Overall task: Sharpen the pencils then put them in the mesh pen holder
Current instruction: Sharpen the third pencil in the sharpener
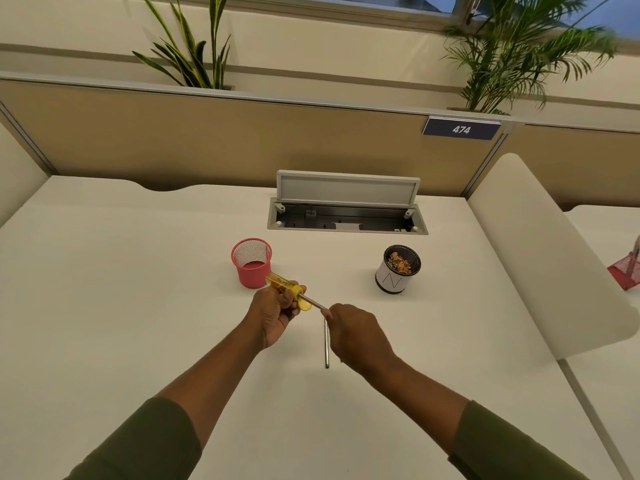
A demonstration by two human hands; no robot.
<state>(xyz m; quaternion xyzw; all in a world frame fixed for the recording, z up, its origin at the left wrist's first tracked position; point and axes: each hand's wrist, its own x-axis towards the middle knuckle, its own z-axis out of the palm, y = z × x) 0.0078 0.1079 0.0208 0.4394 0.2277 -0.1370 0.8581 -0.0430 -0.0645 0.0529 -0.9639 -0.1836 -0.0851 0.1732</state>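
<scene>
My left hand [277,313] grips a yellow see-through sharpener [284,287] held just above the table. A grey pencil [313,304] is stuck into its front end, and my right hand [356,332] is closed around that pencil's other end. A second grey pencil [326,344] lies flat on the white table [138,289], partly hidden under my right hand. The pink mesh pen holder [252,262] stands upright just behind the sharpener and looks empty.
A white cup with a black rim [396,273], holding pencil shavings, stands to the right. Behind it is an open cable hatch [346,216] in the table. A white curved divider [540,258] borders the right side, with a red mesh object [627,268] beyond it.
</scene>
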